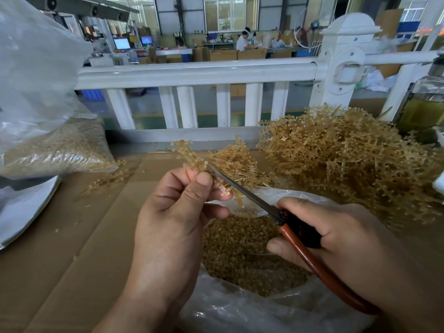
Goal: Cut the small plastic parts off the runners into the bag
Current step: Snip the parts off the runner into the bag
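Above cardboard (84,236), runner (189,155) slants up-left, scissors (252,195) alongside.

White railing (192,73), factory hall, tall windows (230,10), green floor (149,116)

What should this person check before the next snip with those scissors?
1. Left hand pinches the runner: ok.
2. Right hand grips the scissors: ok.
3. Blade meets the runner: ok.
4. Left fingers clear of the blade's edge: cannot tell, they overlap in this view.
5. Open bag lies under the cut: ok.
6. Pile of runners waits at right: ok.
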